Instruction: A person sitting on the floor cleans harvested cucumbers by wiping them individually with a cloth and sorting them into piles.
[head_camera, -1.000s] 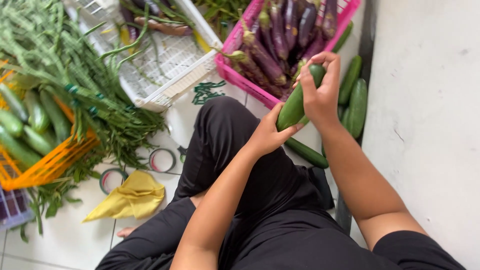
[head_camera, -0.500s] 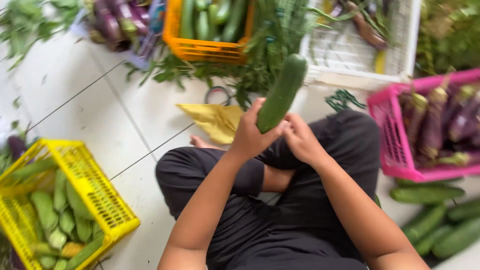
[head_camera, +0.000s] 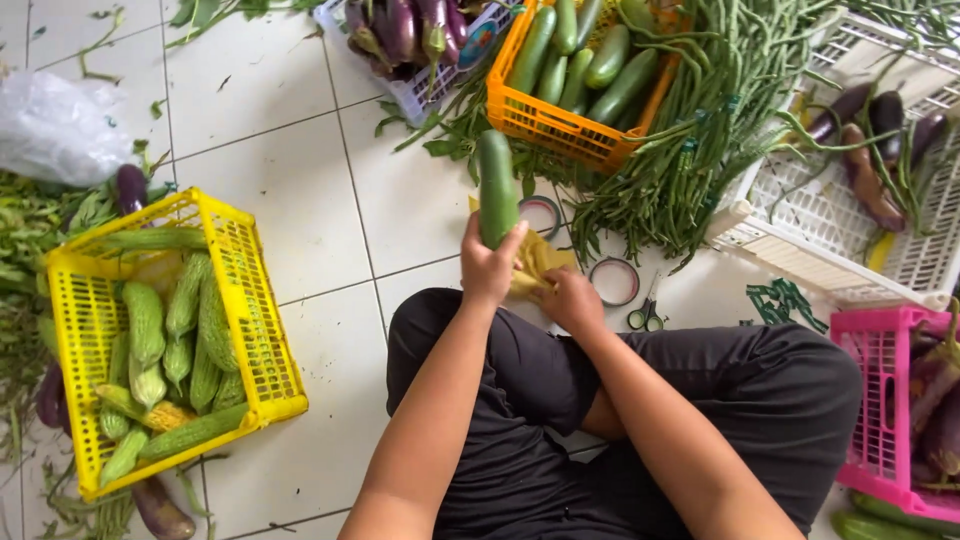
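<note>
My left hand (head_camera: 488, 268) grips a long green cucumber (head_camera: 496, 186) by its lower end and holds it upright over the white tiled floor. My right hand (head_camera: 570, 298) rests on a yellow cloth (head_camera: 538, 258) lying on the floor just in front of my crossed legs in black trousers. Two rolls of tape (head_camera: 612, 281) and small scissors (head_camera: 646, 316) lie right beside the cloth.
An orange crate (head_camera: 540, 122) of cucumbers stands ahead, next to a heap of long beans (head_camera: 700, 140). A yellow crate (head_camera: 245, 300) of bitter gourds is at my left, a white crate (head_camera: 830, 240) and a pink crate (head_camera: 880, 400) with eggplants at my right.
My view has swung left, bringing the yellow crate closer. My left hand still holds the cucumber, while my right hand has dropped from it onto the yellow cloth.
</note>
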